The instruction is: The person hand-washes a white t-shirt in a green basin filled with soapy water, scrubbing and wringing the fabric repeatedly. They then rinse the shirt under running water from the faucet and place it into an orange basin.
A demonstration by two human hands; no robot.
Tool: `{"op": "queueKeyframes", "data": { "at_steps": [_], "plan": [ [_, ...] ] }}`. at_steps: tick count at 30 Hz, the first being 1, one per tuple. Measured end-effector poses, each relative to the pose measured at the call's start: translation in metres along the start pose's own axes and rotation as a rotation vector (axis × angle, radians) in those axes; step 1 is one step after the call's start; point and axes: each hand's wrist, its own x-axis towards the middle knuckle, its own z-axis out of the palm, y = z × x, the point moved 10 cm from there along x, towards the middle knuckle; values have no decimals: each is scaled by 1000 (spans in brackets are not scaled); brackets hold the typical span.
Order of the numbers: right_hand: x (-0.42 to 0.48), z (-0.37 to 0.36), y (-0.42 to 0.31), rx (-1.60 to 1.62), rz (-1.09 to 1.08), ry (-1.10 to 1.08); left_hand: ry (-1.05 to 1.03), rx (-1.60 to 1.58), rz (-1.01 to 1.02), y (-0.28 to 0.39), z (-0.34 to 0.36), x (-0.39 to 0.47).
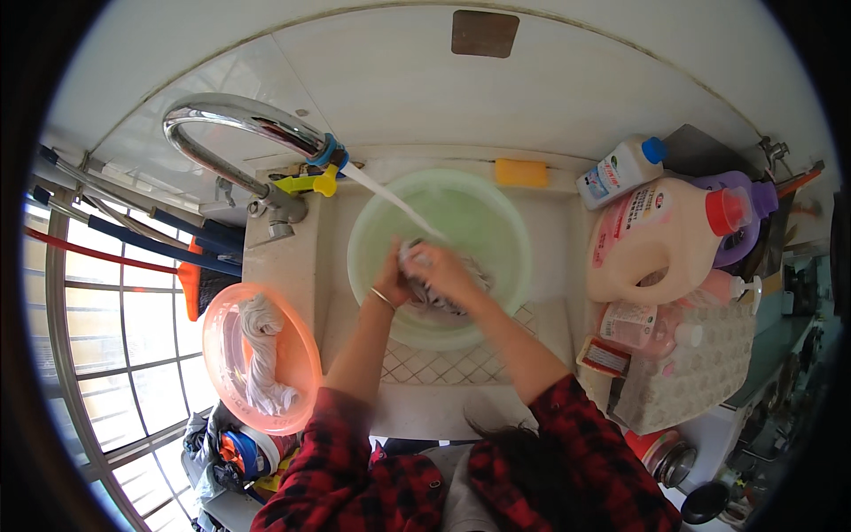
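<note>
A pale green plastic basin (502, 206) full of water stands in a white sink (548, 246). Over the basin, my left hand (393, 276) and my right hand (442, 269) are together, both blurred, gripping a bunched grey-and-white wet cloth (432, 296). Part of that cloth hangs down to the water below my right hand. A bangle circles my left wrist. From the chrome gooseneck faucet (246, 113) a stream of water (392, 199) runs into the basin just beyond my hands. My fingers partly hide the cloth.
Left of the sink, an orange plastic basin (302, 352) holds a twisted white cloth (262, 352). A yellow sponge (522, 173) lies on the back ledge. Detergent bottles (658, 239), a scrub brush (604, 357) and an egg tray (698, 366) crowd the right side. Mop handles (159, 243) stand at left.
</note>
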Motion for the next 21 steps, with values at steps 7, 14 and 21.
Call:
{"op": "queueKeyframes", "data": {
  "at_steps": [7,14,21],
  "plan": [
    [-6,-20,18,-523,111,417,44,32,187,-30,-31,29],
    [29,-122,71,-469,150,577,291,355,419,26,-13,-23],
    [-3,9,8,-48,23,-55,90,-8,78,9,1,-10]
  ]
}}
